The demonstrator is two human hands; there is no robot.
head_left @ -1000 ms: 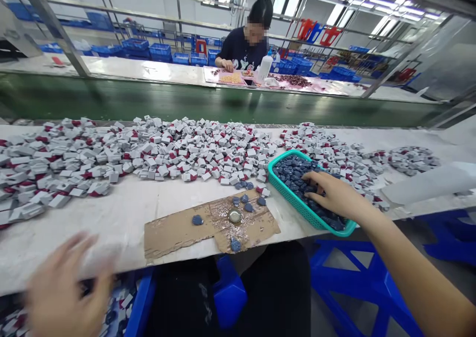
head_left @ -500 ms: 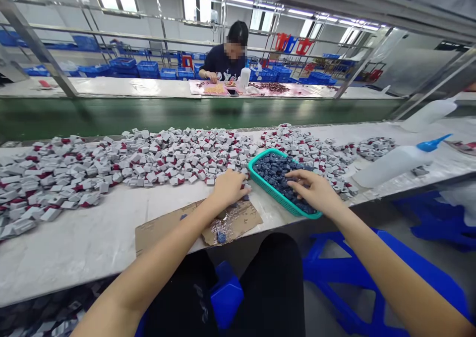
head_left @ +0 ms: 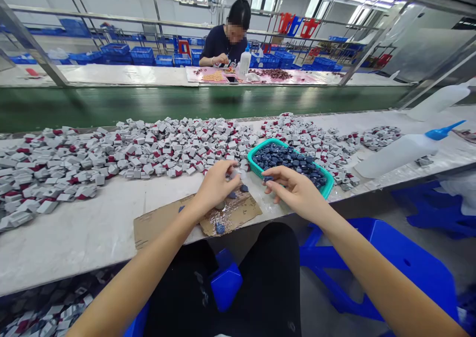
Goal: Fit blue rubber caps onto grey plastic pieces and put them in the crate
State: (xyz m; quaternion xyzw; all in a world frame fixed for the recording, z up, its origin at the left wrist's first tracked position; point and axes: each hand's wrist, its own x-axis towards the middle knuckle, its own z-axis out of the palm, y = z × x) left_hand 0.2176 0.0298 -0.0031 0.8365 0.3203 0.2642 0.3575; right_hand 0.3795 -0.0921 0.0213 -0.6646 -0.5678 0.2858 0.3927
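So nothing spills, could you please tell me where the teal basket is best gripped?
Grip the teal basket by the end rim nearest your left hand, from above: that raised edge is free, whereas your right hand covers the near side.

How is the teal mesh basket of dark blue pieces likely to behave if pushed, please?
The teal mesh basket would probably slide on the smooth white bench. Its thin walls look slightly flexible. The dark blue pieces fill it well, so a hard shove might spill some.
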